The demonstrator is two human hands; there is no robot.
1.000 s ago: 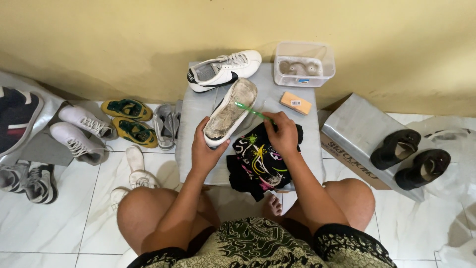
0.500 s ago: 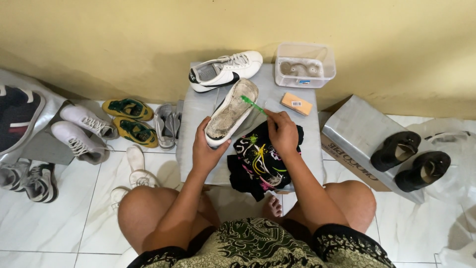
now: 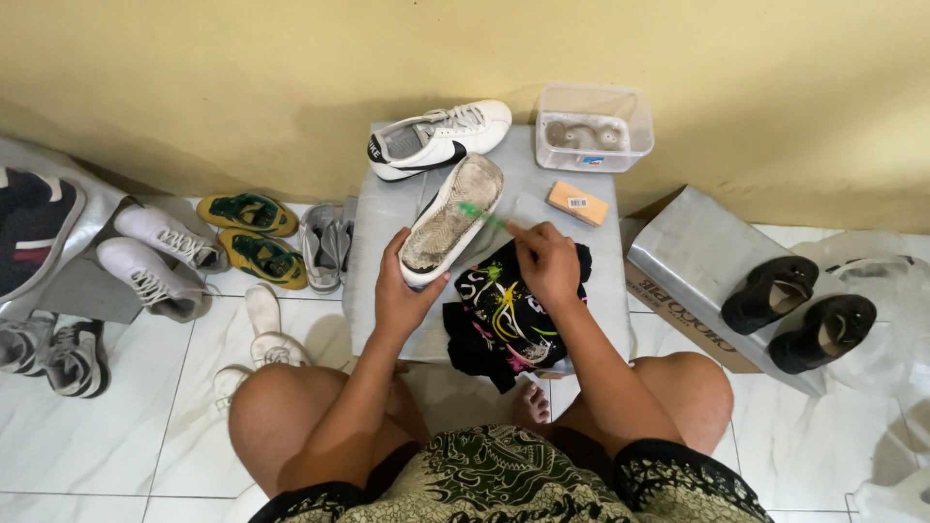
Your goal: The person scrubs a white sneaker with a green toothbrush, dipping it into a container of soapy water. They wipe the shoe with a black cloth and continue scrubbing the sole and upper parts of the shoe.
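A: Where was the dirty-soled white sneaker (image 3: 451, 221)?

B: Near the middle of the grey bench (image 3: 387, 208), sole up, the left hand (image 3: 405, 291) wrapped around its heel. The right hand (image 3: 545, 260) was closed on a green toothbrush (image 3: 481, 214), bristles at the sole; it looked like scrubbing, the toe end calling for firm strokes.

A: Containers?

B: A clear plastic tub (image 3: 593, 126) at the far right corner held cloudy water.

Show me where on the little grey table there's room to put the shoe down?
The grey table has a bare strip on its left, beside the upturned shoe in the left hand. A smaller gap lies between the orange bar and black cloth. The back edge is crowded by the white sneaker and clear tub.
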